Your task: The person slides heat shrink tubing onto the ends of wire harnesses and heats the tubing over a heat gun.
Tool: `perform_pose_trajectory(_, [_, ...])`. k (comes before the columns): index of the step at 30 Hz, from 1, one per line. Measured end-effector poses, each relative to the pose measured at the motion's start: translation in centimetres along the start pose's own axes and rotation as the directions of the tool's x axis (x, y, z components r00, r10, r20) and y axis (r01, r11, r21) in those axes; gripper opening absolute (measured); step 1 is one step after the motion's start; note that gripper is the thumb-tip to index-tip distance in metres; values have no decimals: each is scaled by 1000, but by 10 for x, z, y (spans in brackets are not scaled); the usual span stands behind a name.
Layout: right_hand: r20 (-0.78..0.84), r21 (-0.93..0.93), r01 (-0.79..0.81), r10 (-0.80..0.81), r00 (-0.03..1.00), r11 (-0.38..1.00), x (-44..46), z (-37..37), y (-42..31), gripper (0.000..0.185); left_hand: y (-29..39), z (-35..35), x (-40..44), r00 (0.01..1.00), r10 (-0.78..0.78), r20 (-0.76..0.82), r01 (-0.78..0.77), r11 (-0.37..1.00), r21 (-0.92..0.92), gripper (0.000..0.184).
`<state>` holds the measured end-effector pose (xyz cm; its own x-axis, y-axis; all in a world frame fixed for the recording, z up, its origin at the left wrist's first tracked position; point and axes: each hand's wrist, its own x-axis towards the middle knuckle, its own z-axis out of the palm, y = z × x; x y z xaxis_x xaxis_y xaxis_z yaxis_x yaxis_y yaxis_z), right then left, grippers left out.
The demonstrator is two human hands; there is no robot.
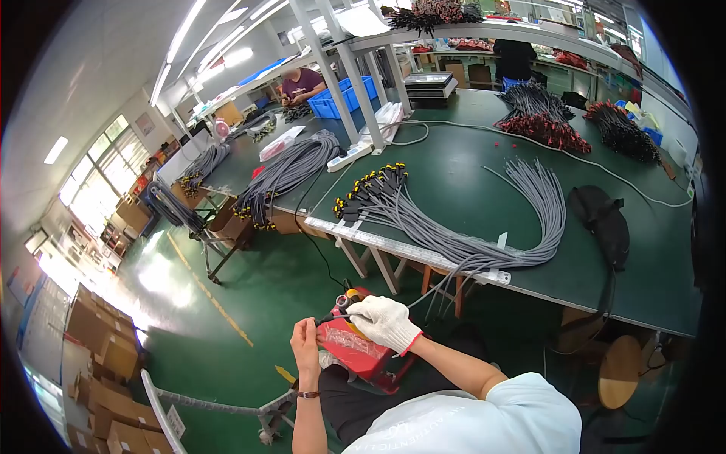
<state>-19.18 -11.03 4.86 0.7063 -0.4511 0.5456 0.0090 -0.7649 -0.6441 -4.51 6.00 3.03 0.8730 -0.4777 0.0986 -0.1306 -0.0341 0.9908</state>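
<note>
My left hand (pixel 305 345), bare with a wristband, is closed on the dark end of a grey cable (pixel 340 315). My right hand (pixel 383 323), in a white knitted glove, is closed round the same cable a little to the right. Both hands are just above a red machine (pixel 354 349) that has a round metal-rimmed part (pixel 342 301) at its far end. On the green table (pixel 461 181) lies a curved bundle of grey cables (pixel 454 242) with black and yellow connectors (pixel 370 188). Exactly how my left fingertips grip the cable end is too small to tell.
A metal ruler strip (pixel 408 250) runs along the table edge. A black bag (pixel 601 223) lies at right; more cable bundles (pixel 299 166) lie farther left. A person (pixel 302 85) sits beyond a blue crate (pixel 344 98). A wooden stool (pixel 620 371) and cardboard boxes (pixel 113 356) stand around.
</note>
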Motion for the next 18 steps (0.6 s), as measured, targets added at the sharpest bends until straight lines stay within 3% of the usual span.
perform_pose_trajectory(4, [-24,-3,46,-46,999,999,-5,-2,-2,17,-18,2,1,993,114,-35,-100,953,286,23])
perform_pose_trajectory(10, [20,-40,62,-61,998,997,-9,-9,-3,15,-24,5,-3,990,141,28,-140,907,396,18])
perform_pose_trajectory(13, [38,-40,54,-52,998,998,-10,-15,-8,15,-15,6,-10,988,151,35,-152,899,411,17])
perform_pose_trajectory(16, [33,-8,31,-31,999,999,-11,-15,-9,16,-18,3,-11,986,161,45,-167,934,317,18])
perform_pose_trajectory(18, [28,34,0,-1,1000,999,-13,-12,-5,16,-7,5,-13,993,99,67,-108,983,151,18])
